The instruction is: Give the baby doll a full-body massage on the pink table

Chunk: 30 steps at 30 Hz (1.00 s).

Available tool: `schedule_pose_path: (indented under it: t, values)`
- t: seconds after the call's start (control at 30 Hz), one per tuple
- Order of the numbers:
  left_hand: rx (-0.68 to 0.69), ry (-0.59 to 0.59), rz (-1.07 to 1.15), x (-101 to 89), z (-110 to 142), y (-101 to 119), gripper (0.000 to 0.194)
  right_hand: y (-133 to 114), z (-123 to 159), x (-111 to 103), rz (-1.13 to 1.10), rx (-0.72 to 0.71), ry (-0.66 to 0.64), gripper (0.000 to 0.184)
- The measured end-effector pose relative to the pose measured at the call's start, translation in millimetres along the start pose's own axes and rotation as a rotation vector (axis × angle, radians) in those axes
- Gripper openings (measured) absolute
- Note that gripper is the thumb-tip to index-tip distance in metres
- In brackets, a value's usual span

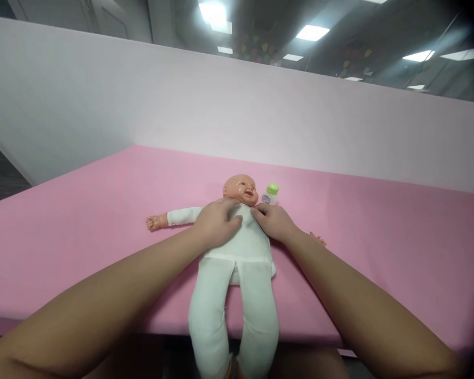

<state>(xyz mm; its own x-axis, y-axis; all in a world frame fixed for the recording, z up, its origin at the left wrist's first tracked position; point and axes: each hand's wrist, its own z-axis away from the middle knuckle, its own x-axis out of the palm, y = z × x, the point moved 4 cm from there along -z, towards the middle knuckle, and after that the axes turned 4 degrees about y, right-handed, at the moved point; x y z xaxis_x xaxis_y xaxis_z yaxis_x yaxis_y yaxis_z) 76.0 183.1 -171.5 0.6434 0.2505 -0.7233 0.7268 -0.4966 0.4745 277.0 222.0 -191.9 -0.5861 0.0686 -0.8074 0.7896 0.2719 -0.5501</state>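
A baby doll (235,310) with a smooth plastic head and a white cloth body lies face up, its legs toward me and hanging past the front edge. My left hand (215,223) rests on the doll's chest and shoulder, thumb spread away from the fingers, which reach up to the neck. On the other side of the neck, my right hand (274,220) has its fingers bent and pressed together at the shoulder, seemingly gripping the doll there. Just beyond that hand stands a small clear bottle (269,198) with a green cap, its lower part hidden.
The doll lies on a pink padded table (82,210). A white panel (221,110) rises behind it and along the left side. Above the panel, dark glass (260,31) reflects ceiling lights.
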Motion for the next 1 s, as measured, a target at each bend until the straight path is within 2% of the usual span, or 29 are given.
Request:
schedule_pose_path:
  t: [0.07,0.17,0.27,0.33,0.4,0.5,0.57,0.6,0.67,0.77,0.93,1.0]
  values:
    - [-0.071,0.005,-0.037,-0.1,-3,-10,0.043,0,0,0,-0.005,0.006,-0.001,0.033]
    - [-0.135,-0.013,-0.057,1.8,-5,-21,0.044,-1,0,-1,0.007,0.006,0.019,0.033]
    - [-0.166,-0.029,-0.038,3.3,-6,-26,0.043,-12,6,-7,0.039,-0.064,0.109,0.029]
    - [-0.176,-0.031,-0.033,3.3,-6,-26,0.040,-29,16,-13,0.030,-0.218,0.189,0.025]
    - [-0.192,-0.037,-0.043,3.2,-6,-25,0.036,-54,34,-14,-0.064,-0.479,0.205,0.020]
    - [-0.248,-0.051,-0.066,3.7,-5,-27,0.036,-90,70,-8,-0.308,-0.920,0.041,0.018]
    - [-0.289,-0.055,-0.050,4.6,-5,-30,0.042,-104,89,-1,-0.395,-1.077,-0.092,0.025]
    - [-0.307,-0.058,-0.034,5.3,-5,-32,0.046,-108,94,2,-0.405,-1.108,-0.142,0.029]
    - [-0.335,-0.069,0.005,7.3,-5,-37,0.052,-108,93,8,-0.356,-1.073,-0.218,0.033]
    - [-0.354,-0.080,0.052,10.4,-6,-44,0.055,-92,73,9,-0.213,-0.871,-0.214,0.031]
    - [-0.331,-0.069,0.054,11.9,-7,-49,0.055,-49,30,-5,-0.037,-0.448,0.042,0.028]
    - [-0.316,-0.067,0.039,11.2,-7,-47,0.055,-33,19,-8,0.042,-0.261,0.086,0.028]
